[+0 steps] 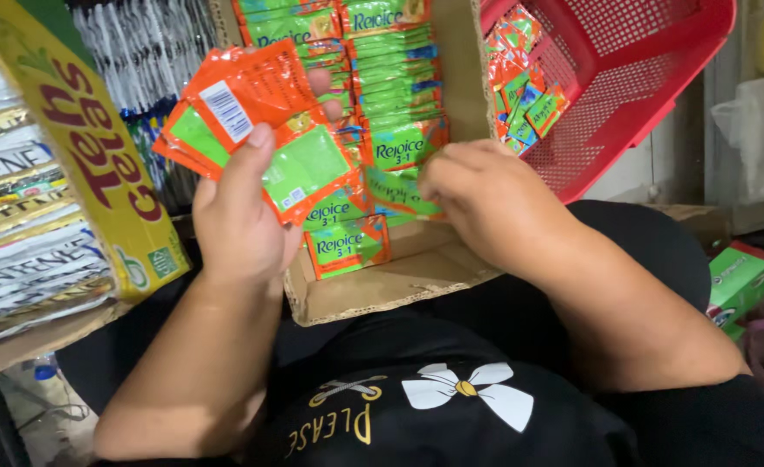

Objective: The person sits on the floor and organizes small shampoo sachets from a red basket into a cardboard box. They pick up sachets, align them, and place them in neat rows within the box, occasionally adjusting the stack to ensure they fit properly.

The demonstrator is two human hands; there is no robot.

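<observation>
Two bare hands work over a cardboard box (382, 290) on the lap. The left hand (242, 216) is closed around a fanned bunch of orange-and-green sachets (257, 130), thumb pressed on top. The right hand (477, 195) curls down onto the green sachets (395, 147) stacked in the box. Farther right, a red basket (641, 78) holds more sachets.

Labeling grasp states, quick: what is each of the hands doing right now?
Left hand: closed on a fan of orange-green sachets.
Right hand: curled over the sachets in the cardboard box; grip cannot be told.
</observation>
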